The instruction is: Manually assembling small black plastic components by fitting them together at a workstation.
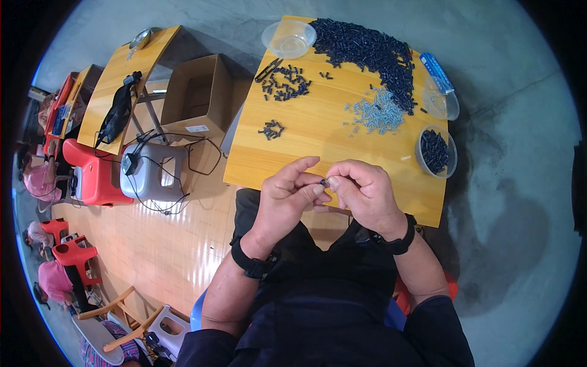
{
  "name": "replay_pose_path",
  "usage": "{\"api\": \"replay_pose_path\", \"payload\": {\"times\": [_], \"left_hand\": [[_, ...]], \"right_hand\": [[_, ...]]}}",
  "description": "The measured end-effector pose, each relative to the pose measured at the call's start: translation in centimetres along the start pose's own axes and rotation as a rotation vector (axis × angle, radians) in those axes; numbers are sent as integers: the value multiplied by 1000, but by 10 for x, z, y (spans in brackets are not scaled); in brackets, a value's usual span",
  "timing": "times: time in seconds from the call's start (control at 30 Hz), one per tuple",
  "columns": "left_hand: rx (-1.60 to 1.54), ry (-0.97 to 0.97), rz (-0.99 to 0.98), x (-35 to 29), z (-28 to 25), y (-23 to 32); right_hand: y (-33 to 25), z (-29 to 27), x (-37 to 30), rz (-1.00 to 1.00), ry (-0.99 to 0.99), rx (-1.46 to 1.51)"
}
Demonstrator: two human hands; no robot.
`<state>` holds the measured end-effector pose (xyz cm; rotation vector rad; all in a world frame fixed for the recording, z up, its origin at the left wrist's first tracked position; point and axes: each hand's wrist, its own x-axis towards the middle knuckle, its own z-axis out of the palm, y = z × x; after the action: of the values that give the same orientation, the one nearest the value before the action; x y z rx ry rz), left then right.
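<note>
Over the table's near edge, my left hand point(286, 194) pinches a small black cylindrical piece point(323, 182) between thumb and fingers. My right hand point(365, 194) meets it there, thumb and forefinger pressed together at the piece's end; whatever they hold is too small to make out. Ahead of my hands lies a loose pile of small silvery metal parts point(380, 113). A large heap of black cylindrical pieces point(361, 49) covers the far part of the table. Two smaller groups of dark pieces, one scattered point(287, 84) and one little cluster point(271, 129), lie on the left.
The wooden table point(330, 137) also carries a clear empty bowl point(288, 40), dark scissors-like snips point(268, 70), a tub of black pieces point(435, 151), a clear lid point(443, 104) and a blue box point(436, 72). Leftward stand a cardboard box point(197, 95) and a grey stool point(160, 173) with cables.
</note>
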<state>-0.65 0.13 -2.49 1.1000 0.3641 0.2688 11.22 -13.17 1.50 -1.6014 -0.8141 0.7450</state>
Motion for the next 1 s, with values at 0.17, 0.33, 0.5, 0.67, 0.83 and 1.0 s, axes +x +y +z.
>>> {"api": "replay_pose_path", "payload": {"times": [0.17, 0.33, 0.5, 0.67, 0.83, 1.0], "left_hand": [[43, -27, -17, -1, 0, 5], [73, -34, -6, -1, 2, 5], [106, -34, 17, -2, 3, 1], [50, -2, -10, -1, 4, 3], [-48, 62, -49, -1, 6, 4], [-141, 76, -62, -4, 5, 3]], "right_hand": [[0, 1, 2, -66, 17, -77], [4, 0, 5, -197, 24, -185], [-1, -4, 5, -227, -46, -320], [0, -3, 4, -330, -34, -396], [-2, 4, -4, -220, 82, -223], [0, 2, -4, -394, 23, -351]]}}
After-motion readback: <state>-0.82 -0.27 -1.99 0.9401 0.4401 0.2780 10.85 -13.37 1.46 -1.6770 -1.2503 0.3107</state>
